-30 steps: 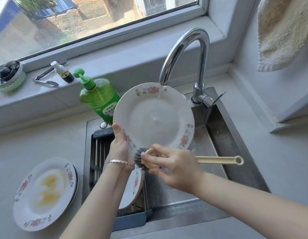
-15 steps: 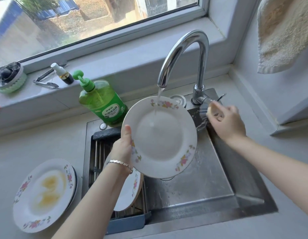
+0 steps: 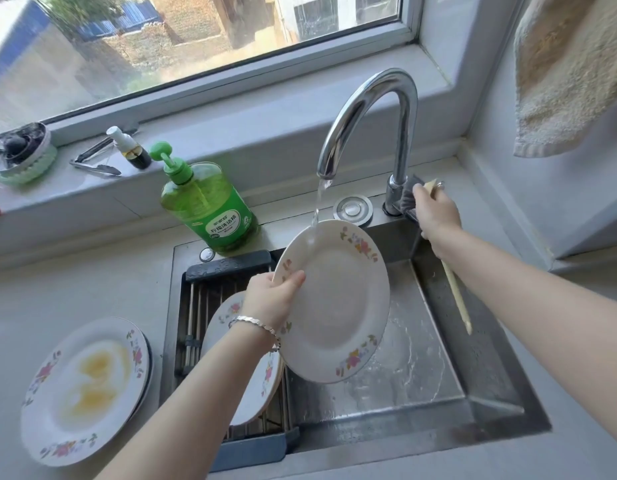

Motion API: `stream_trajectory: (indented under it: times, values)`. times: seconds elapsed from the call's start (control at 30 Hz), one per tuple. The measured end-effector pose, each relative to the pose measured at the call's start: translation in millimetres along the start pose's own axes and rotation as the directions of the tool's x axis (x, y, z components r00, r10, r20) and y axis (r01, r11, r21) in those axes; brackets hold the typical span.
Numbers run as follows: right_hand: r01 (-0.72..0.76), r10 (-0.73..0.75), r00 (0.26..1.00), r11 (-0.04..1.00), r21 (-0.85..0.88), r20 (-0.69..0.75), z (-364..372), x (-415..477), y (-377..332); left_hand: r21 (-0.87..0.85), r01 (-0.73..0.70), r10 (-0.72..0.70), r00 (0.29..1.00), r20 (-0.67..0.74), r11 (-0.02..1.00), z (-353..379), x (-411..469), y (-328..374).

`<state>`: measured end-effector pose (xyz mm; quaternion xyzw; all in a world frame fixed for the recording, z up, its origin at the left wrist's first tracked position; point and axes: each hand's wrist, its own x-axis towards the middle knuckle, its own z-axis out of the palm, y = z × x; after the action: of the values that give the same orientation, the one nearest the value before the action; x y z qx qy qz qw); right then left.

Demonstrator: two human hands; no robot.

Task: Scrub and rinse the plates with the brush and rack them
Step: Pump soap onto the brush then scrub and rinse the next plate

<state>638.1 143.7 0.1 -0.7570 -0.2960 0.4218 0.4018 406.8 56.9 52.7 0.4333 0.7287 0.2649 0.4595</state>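
Rinsing has replaced scrubbing: the floral-rimmed white plate (image 3: 334,303) tilts under the stream, pinched by the left hand (image 3: 270,299); the right hand (image 3: 437,216) (fist clamped round the cream-handled brush (image 3: 456,292)) has moved to the tap lever, so racking probably follows.

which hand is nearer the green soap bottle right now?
Left. The left hand grips the rim of the plate just right of and below the soap bottle. The right hand is farther right, at the faucet base, holding the brush.
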Motion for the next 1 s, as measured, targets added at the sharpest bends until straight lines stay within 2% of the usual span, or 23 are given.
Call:
stream_trajectory:
  times: [0.13,0.23,0.3,0.53,0.67,0.77,0.83,0.93,1.0]
  values:
    - [0.058,-0.039,0.991,0.986,-0.153,0.126,-13,-24,18,0.238,-0.164,0.157,0.986,0.048,0.957,-3,-6,5]
    - [0.072,-0.009,0.966,0.969,-0.238,0.258,-15,-48,37,0.421,-0.295,0.271,0.955,0.118,0.858,-5,-15,12]
    - [0.047,0.023,0.954,0.973,-0.225,0.297,-14,-64,49,0.504,-0.375,0.345,0.926,0.155,0.778,-6,-25,15]
    - [-0.073,0.093,0.942,0.995,-0.072,0.324,-4,-106,69,0.543,-0.547,0.522,0.824,0.218,0.637,-17,-53,14]
    - [-0.153,0.144,0.932,0.988,0.001,0.334,12,-121,70,0.468,-0.58,0.585,0.796,0.152,0.667,-38,-64,3]
    - [-0.171,0.152,0.908,0.985,0.015,0.391,29,-134,67,0.396,-0.537,0.57,0.82,0.04,0.745,-64,-64,-10]
    - [-0.163,0.153,0.899,0.987,-0.01,0.411,40,-139,64,0.312,-0.45,0.494,0.866,-0.076,0.837,-79,-61,-22]
    - [-0.115,0.14,0.883,0.99,-0.082,0.448,61,-148,61,-0.034,-0.242,0.224,0.936,-0.27,0.97,-104,-54,-50]
    - [-0.102,0.132,0.863,0.991,-0.087,0.488,75,-155,59,-0.281,-0.085,-0.014,0.943,-0.333,0.956,-121,-47,-74]
